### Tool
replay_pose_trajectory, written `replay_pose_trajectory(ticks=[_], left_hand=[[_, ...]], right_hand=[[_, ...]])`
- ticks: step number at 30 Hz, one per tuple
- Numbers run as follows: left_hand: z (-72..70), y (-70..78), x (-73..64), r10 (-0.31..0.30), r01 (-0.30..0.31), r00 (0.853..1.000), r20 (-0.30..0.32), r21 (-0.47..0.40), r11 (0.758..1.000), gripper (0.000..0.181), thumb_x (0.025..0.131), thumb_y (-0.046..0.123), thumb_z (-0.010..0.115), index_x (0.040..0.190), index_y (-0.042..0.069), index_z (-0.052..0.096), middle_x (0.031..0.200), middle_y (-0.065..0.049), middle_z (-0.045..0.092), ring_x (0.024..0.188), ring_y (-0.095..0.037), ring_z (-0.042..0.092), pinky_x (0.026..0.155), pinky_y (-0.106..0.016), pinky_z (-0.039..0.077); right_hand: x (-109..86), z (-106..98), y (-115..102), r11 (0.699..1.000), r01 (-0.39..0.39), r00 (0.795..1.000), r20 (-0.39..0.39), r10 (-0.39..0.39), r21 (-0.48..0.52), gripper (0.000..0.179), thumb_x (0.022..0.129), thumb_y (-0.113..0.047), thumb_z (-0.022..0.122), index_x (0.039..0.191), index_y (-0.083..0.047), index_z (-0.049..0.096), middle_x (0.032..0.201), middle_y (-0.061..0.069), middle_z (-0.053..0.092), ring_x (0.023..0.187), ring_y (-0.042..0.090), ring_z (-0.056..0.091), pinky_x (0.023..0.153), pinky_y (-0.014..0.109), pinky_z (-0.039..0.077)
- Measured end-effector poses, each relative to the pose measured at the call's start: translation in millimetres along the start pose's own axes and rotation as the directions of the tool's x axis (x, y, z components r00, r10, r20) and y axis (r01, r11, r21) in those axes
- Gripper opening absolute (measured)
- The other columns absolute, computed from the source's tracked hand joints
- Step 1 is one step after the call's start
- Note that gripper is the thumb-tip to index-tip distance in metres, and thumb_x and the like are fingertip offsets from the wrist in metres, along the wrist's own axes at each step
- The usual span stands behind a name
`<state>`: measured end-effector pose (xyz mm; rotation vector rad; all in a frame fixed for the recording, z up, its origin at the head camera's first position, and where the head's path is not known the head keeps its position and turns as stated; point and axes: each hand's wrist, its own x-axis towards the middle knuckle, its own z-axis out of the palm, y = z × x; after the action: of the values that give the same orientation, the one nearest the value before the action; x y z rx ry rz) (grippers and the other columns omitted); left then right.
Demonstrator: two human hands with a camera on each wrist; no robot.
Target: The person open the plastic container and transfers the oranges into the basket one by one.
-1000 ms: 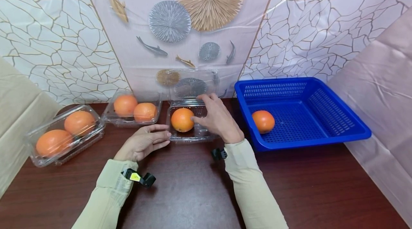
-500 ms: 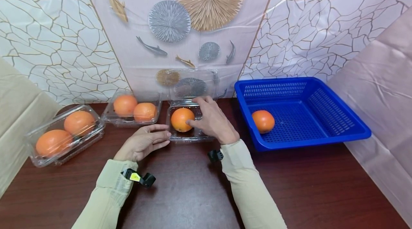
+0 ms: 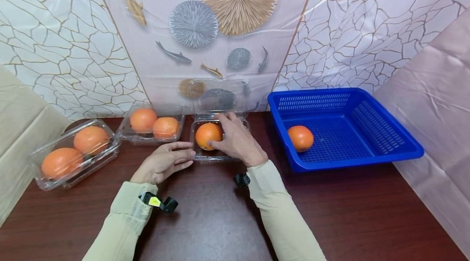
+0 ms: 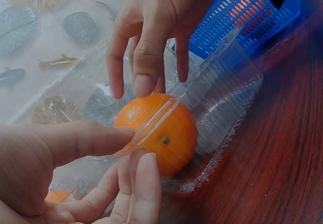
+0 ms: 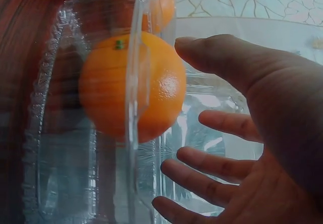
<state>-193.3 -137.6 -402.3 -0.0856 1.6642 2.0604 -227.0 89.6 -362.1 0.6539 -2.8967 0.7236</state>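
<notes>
An orange (image 3: 208, 136) sits in the left part of a clear plastic clamshell box (image 3: 220, 157), whose lid (image 3: 220, 96) stands raised at the back. My left hand (image 3: 163, 163) is at the box's left end, straight fingertips touching its rim. Over the box's right part, my right hand (image 3: 238, 138) reaches in with spread fingers, its thumb near the orange. In the right wrist view a small gap shows between that thumb (image 5: 217, 55) and the orange (image 5: 133, 88); the fingers (image 5: 212, 183) hold nothing.
To the right stands a blue plastic basket (image 3: 352, 163) with one orange (image 3: 300, 138) at its left side. Two closed clear boxes, one at far left (image 3: 45, 183) and one behind my left hand (image 3: 126, 134), each hold two oranges. A patterned sheet (image 3: 235, 61) hangs behind the table (image 3: 205, 220).
My right hand has moved left and slightly down within the box, its thumb passing along the orange's front right. The left hand, the orange and the box look about the same.
</notes>
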Motion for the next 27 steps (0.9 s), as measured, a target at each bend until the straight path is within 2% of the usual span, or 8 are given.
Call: replay_pose_trajectory(ticks=[6, 11, 21, 27], left_hand=[[-0.5, -0.3, -0.6, 0.009, -0.009, 1.000, 0.013, 0.002, 1.000, 0.051, 0.100, 0.000, 0.060, 0.145, -0.010, 0.037, 0.096, 0.003, 0.070, 0.088, -0.006, 0.067, 0.093, -0.025, 0.061], [-0.5, -0.1, -1.0, 0.008, -0.008, 1.000, 0.014, 0.003, 1.000, 0.050, 0.100, 0.001, 0.060, 0.144, -0.010, 0.038, 0.096, 0.004, 0.070, 0.089, -0.006, 0.067, 0.093, -0.025, 0.061], [-1.2, -0.2, -1.2, 0.008, -0.008, 1.000, 0.021, 0.012, 1.000, 0.050, 0.100, 0.002, 0.060, 0.144, -0.010, 0.038, 0.096, 0.004, 0.072, 0.090, -0.007, 0.067, 0.092, -0.024, 0.061], [-1.5, -0.3, -0.9, 0.007, -0.007, 1.000, 0.018, 0.014, 1.000, 0.051, 0.100, 0.002, 0.061, 0.144, -0.009, 0.038, 0.096, 0.004, 0.072, 0.091, -0.007, 0.068, 0.091, -0.024, 0.062]], right_hand=[[-0.4, 4.9, -2.6, 1.000, -0.008, 1.000, 0.006, 0.008, 0.018, 0.070, 0.083, -0.035, 0.084, 0.142, -0.011, 0.055, 0.131, 0.015, 0.054, 0.109, 0.029, 0.061, 0.097, 0.042, 0.059], [-0.3, 10.0, -4.6, 1.000, 0.015, 1.000, 0.006, -0.015, 0.022, 0.072, 0.081, -0.036, 0.086, 0.141, -0.011, 0.055, 0.127, 0.015, 0.055, 0.105, 0.029, 0.061, 0.095, 0.041, 0.059], [0.4, 17.0, -3.8, 0.998, 0.045, 0.999, 0.011, -0.046, 0.033, 0.073, 0.080, -0.031, 0.087, 0.142, -0.009, 0.054, 0.130, 0.016, 0.056, 0.107, 0.029, 0.062, 0.096, 0.041, 0.060], [1.1, 19.5, -3.5, 0.999, 0.026, 0.999, 0.023, -0.027, 0.033, 0.075, 0.080, -0.031, 0.087, 0.143, -0.011, 0.053, 0.132, 0.016, 0.055, 0.111, 0.030, 0.061, 0.097, 0.042, 0.059]])
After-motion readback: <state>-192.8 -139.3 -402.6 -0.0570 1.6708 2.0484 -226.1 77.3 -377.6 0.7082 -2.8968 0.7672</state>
